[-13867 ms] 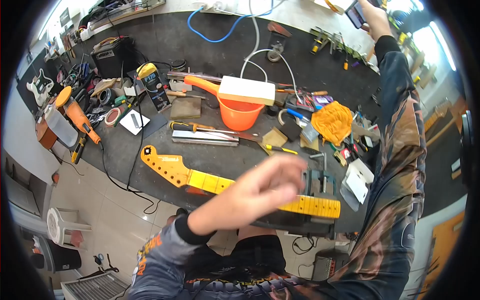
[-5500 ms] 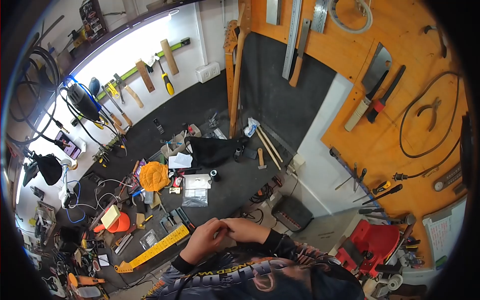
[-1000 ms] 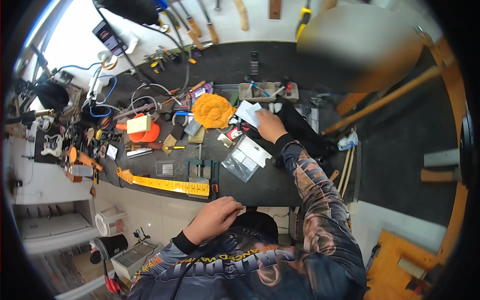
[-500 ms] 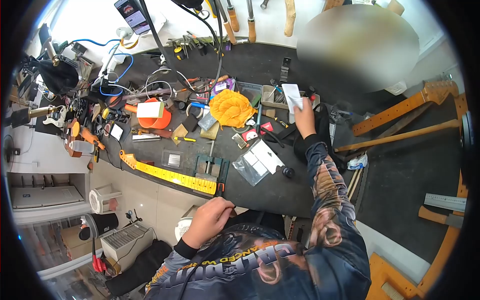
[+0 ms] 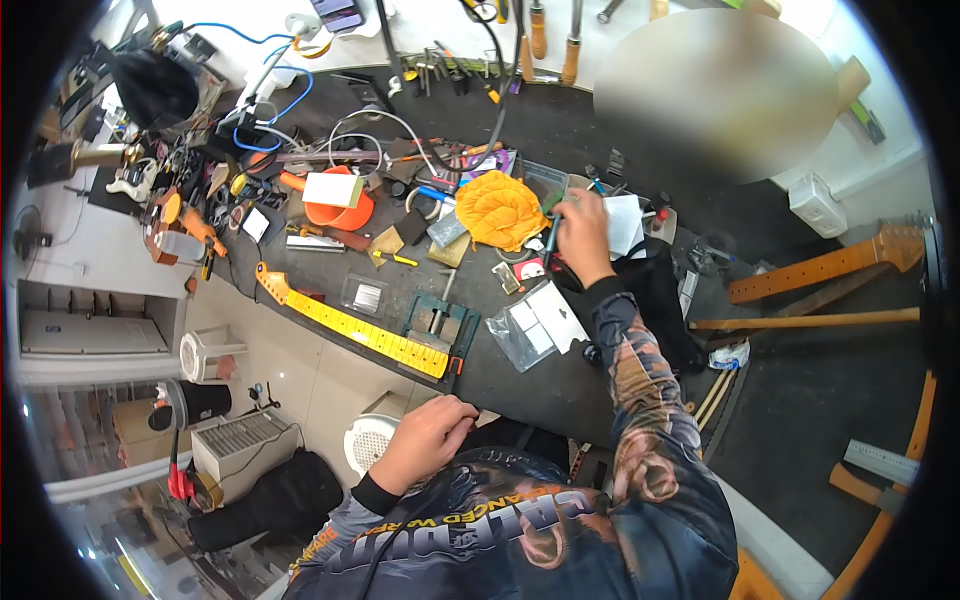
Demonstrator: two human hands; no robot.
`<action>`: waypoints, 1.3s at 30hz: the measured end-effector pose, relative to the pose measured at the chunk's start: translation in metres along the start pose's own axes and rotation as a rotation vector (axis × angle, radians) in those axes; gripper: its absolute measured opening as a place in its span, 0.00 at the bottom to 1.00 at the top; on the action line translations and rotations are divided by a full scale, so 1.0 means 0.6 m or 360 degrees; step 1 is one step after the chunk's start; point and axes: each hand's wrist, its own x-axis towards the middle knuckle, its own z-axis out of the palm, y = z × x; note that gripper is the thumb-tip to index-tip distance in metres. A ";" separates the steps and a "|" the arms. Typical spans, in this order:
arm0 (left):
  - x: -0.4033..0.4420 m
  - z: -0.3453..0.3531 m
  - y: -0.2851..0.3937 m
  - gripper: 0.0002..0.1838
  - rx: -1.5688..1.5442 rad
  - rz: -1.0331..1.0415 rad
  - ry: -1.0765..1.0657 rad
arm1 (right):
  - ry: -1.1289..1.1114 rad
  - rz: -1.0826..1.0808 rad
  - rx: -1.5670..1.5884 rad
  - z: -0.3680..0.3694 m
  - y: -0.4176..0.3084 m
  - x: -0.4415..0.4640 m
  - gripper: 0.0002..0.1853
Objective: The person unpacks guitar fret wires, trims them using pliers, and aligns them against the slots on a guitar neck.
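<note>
My right hand (image 5: 583,235) reaches over the bench, its fingers closed at the upper end of a slim dark-teal pen-like tool (image 5: 551,238). Just right of that hand lies a white sheet of paper (image 5: 625,222), partly over a small tray. A bunched orange cloth (image 5: 500,210) is on the hand's left. Close to my body, my left hand (image 5: 430,437) is pinched, with a small dark bit at its fingertips too small to name. Beyond it, a yellow guitar neck (image 5: 355,327) rests along the bench edge, its end near a small vise (image 5: 438,325).
An orange cup (image 5: 345,212) with a pad on top stands among crowded tools. Clear plastic bags and a white card (image 5: 548,318) lie before my right arm. A black bag (image 5: 660,290), another guitar neck (image 5: 800,278) and a wooden stick (image 5: 800,321) are at right.
My right hand has let go of the white paper, which now lies beside it, and has moved left to the pen-like tool. My left hand is almost unmoved. The view has shifted.
</note>
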 end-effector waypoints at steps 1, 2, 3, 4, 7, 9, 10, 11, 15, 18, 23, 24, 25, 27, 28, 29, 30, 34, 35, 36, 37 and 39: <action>0.000 0.002 0.002 0.08 -0.0011 0.0003 -0.0013 | -0.0069 -0.0053 0.0051 0.044 -0.001 0.005 0.12; 0.001 -0.002 0.010 0.08 0.0007 0.0016 -0.0015 | -0.0218 0.0001 -0.0005 0.071 -0.017 0.009 0.12; -0.001 -0.002 0.011 0.08 0.0008 0.0000 0.0007 | -0.0367 0.0053 -0.0063 0.091 -0.027 0.012 0.12; -0.004 -0.003 0.012 0.07 0.0007 0.0001 0.0021 | -0.0376 0.0030 -0.0052 0.098 -0.034 0.016 0.12; -0.018 -0.010 0.009 0.07 0.0008 -0.0047 0.0081 | -0.0347 0.0054 -0.0090 0.111 -0.052 0.020 0.13; -0.030 -0.014 0.003 0.07 0.0007 -0.0102 0.0134 | -0.0302 0.0066 -0.0147 0.098 -0.040 0.007 0.15; -0.036 -0.014 -0.003 0.06 -0.0004 -0.0134 0.0153 | -0.0325 0.0103 -0.0091 0.091 -0.032 0.003 0.14; -0.042 -0.012 -0.008 0.06 -0.0016 -0.0166 0.0169 | -0.0349 0.0142 -0.0038 0.083 -0.026 0.000 0.14; -0.051 -0.006 -0.021 0.06 0.0056 -0.0165 0.0182 | -0.0218 0.0198 0.0439 0.030 -0.026 0.014 0.15; -0.047 -0.004 -0.019 0.07 0.0028 -0.0160 0.0189 | -0.0260 0.0251 0.0562 0.006 -0.036 0.030 0.17; -0.043 -0.005 -0.017 0.07 0.0039 -0.0133 0.0136 | -0.0265 0.0395 0.0959 -0.043 -0.084 0.077 0.17; -0.044 -0.004 -0.018 0.07 0.0039 -0.0136 0.0137 | -0.0186 0.0320 0.1014 -0.052 -0.087 0.086 0.17; -0.045 -0.003 -0.019 0.06 0.0039 -0.0135 0.0133 | -0.0104 0.0248 0.1067 -0.064 -0.089 0.093 0.17; -0.048 -0.003 -0.020 0.06 0.0042 -0.0133 0.0129 | -0.0033 0.0303 0.1138 -0.103 -0.098 0.107 0.17; -0.049 -0.004 -0.020 0.06 0.0041 -0.0125 0.0134 | 0.0016 0.0333 0.1133 -0.123 -0.101 0.111 0.17; -0.049 -0.005 -0.020 0.06 0.0041 -0.0116 0.0137 | 0.0067 0.0363 0.1127 -0.142 -0.102 0.114 0.16; -0.050 -0.005 -0.020 0.06 0.0044 -0.0114 0.0134 | 0.0131 0.0385 0.1149 -0.158 -0.100 0.114 0.16; -0.049 -0.007 -0.021 0.07 0.0068 -0.0108 0.0033 | 0.0366 0.0401 0.1131 -0.212 -0.114 0.104 0.15; -0.047 -0.008 -0.020 0.07 0.0073 -0.0086 -0.0008 | 0.0419 0.0393 0.1131 -0.224 -0.122 0.100 0.15; -0.046 -0.009 -0.021 0.07 0.0079 -0.0089 -0.0015 | 0.0460 0.0411 0.1131 -0.234 -0.127 0.095 0.13; -0.046 -0.008 -0.022 0.07 0.0078 -0.0070 -0.0051 | 0.0461 0.0415 0.1138 -0.241 -0.128 0.088 0.13; -0.045 -0.010 -0.022 0.07 0.0084 -0.0057 -0.0086 | 0.0518 0.0457 0.1132 -0.250 -0.126 0.076 0.12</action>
